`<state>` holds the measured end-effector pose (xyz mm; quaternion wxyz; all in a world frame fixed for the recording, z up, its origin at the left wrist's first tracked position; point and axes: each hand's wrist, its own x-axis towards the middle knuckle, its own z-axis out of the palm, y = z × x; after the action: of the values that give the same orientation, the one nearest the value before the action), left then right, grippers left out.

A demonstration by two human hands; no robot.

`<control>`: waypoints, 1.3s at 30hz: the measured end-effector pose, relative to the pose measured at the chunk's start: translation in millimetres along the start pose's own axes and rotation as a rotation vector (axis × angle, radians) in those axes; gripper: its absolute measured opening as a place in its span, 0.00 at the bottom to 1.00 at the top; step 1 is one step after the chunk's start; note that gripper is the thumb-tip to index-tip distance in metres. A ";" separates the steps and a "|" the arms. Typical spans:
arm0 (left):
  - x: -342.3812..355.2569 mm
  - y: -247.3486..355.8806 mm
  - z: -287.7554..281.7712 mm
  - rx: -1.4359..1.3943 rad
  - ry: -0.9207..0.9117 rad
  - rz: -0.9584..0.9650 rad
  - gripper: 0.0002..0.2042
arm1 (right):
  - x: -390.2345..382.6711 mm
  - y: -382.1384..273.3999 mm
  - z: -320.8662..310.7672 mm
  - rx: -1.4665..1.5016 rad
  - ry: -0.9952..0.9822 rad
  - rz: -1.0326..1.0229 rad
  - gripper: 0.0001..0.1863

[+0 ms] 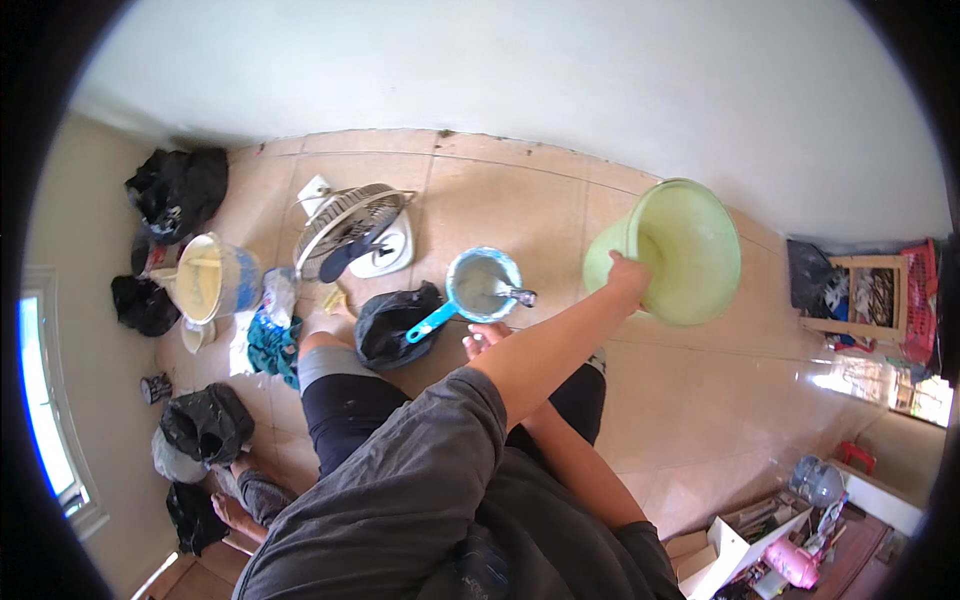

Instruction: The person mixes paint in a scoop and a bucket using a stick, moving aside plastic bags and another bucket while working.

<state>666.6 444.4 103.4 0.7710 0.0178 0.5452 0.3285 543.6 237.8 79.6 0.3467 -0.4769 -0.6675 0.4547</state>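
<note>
My left hand (628,280) reaches across to the right and grips the rim of a pale green plastic bucket (690,250). The bucket is tipped, its wide mouth facing me. Beneath my left forearm, my right hand (484,340) is held with fingers apart, nothing visible in it. Just beyond those fingers stands a blue long-handled dipper (432,324) smeared with white, containing a greyish-white paste (478,284). A small metal-ended tool (523,297) lies over its right rim. Left of the dipper is a crumpled black plastic bag (395,325).
A fan (350,230) lies tilted on the tiles. Farther left are a cream-smeared bucket (243,280), a teal cloth (273,345) and black bags (180,190). Another person's bare foot (235,515) shows lower left. A wooden frame (860,262) and a cluttered box (730,545) lie right.
</note>
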 end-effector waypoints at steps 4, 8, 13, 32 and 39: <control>-62.8 48.2 -4.5 -0.093 0.065 -0.018 0.41 | -5.5 2.9 -28.3 0.668 -0.094 0.264 0.18; -155.5 103.7 -50.2 -0.061 -0.113 0.171 0.30 | 4.0 -5.2 -33.5 -0.283 -0.106 -0.123 0.17; -306.1 178.0 -132.8 -0.039 -0.004 0.330 0.19 | 10.2 -19.1 -44.7 -0.161 -0.118 0.039 0.12; -612.7 89.8 -469.0 -0.809 0.439 0.987 0.34 | 76.6 -22.6 -71.0 -0.209 -0.065 0.137 0.17; -600.5 -11.6 -595.3 -1.021 0.626 0.914 0.32 | 99.7 9.8 -74.0 -0.285 -0.065 0.256 0.17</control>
<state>50.9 -77.4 355.9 0.2793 -0.2117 0.4574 0.8173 582.7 354.5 98.9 0.1933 -0.5872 -0.6700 0.4111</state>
